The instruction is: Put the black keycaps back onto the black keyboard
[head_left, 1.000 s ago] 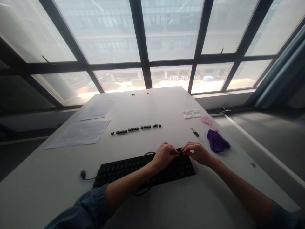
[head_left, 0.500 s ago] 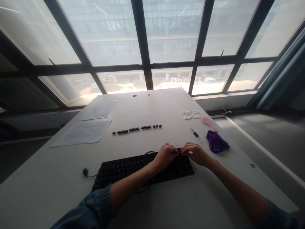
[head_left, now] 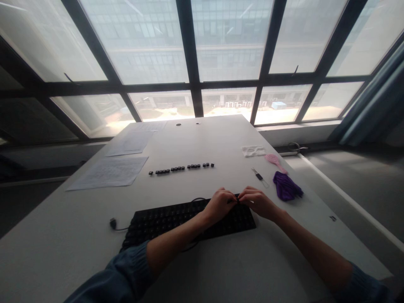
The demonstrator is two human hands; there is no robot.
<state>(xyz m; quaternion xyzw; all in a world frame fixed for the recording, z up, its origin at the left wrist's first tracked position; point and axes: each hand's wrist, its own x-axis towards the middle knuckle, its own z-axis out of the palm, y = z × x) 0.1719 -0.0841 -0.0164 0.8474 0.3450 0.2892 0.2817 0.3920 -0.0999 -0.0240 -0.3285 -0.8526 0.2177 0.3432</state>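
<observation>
A black keyboard [head_left: 164, 221] lies on the white table [head_left: 221, 139] in front of me, its cable ending in a plug [head_left: 112, 223] at the left. My left hand [head_left: 219, 204] and my right hand [head_left: 257, 200] meet over the keyboard's far right corner, fingers curled and pinched together on something small and dark that I cannot make out. A row of several loose black keycaps [head_left: 181, 168] sits farther back on the table.
Paper sheets [head_left: 109, 172] lie at the left. A small metal tool [head_left: 259, 177], a purple cloth [head_left: 285, 187], a pink brush [head_left: 274, 161] and a white packet [head_left: 253, 150] lie at the right. Large windows stand behind the table.
Both hands stay pinched at the keyboard's right corner. The view has shifted slightly; nothing else moved.
</observation>
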